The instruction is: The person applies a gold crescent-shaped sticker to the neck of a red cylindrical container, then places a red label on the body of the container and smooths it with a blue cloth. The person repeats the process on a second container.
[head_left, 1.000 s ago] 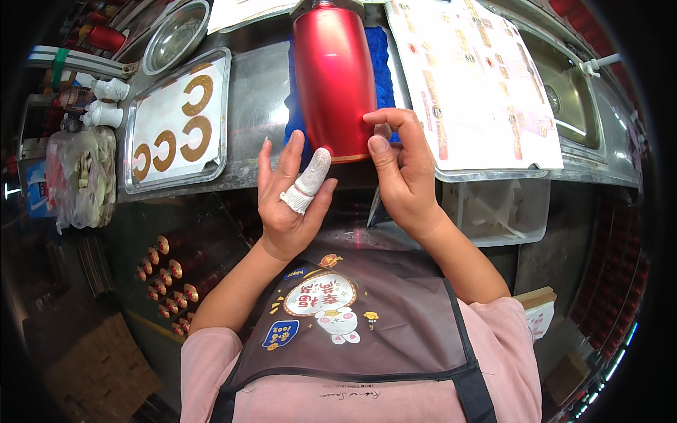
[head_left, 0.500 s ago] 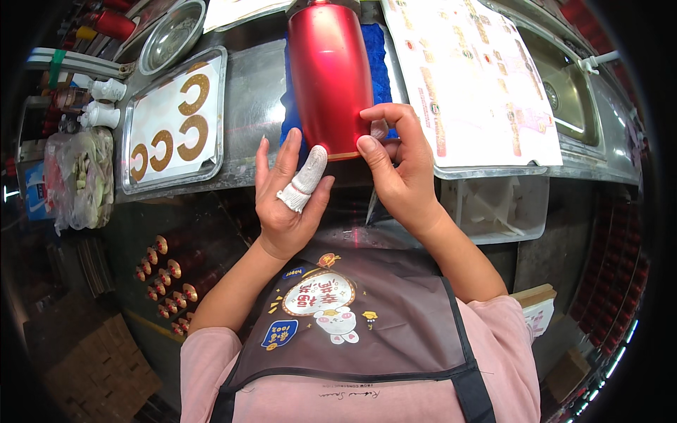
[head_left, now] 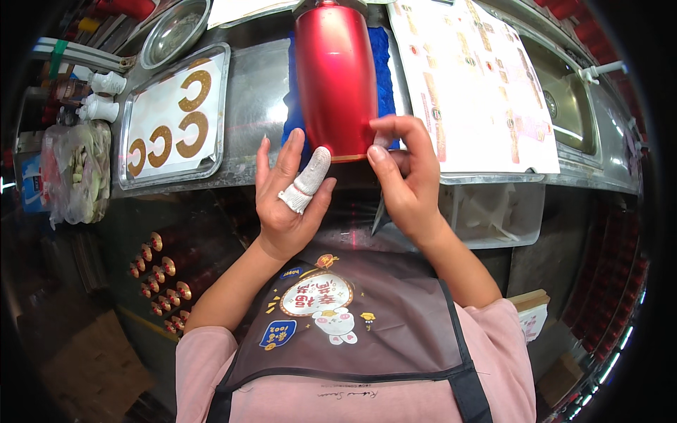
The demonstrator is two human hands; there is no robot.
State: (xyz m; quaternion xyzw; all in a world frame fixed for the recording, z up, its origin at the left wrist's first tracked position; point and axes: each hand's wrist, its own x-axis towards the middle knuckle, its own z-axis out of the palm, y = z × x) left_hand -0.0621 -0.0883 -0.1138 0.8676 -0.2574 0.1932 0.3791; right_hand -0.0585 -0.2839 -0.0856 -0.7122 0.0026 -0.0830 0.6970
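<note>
Red vessel (head_left: 335, 77) separates spread left hand (head_left: 283, 204) from curled right hand (head_left: 407, 187).

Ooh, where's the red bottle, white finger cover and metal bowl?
Red bottle (head_left: 336, 83), head view: middle of its body.
White finger cover (head_left: 310, 176), head view: its middle.
Metal bowl (head_left: 175, 32), head view: its inside.

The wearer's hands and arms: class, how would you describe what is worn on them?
The left hand wears a white knitted finger cover with a rounded tip and ribbed cuff. No glove shows on the right hand. The sleeves are pink and short, leaving both forearms uncovered.
</note>
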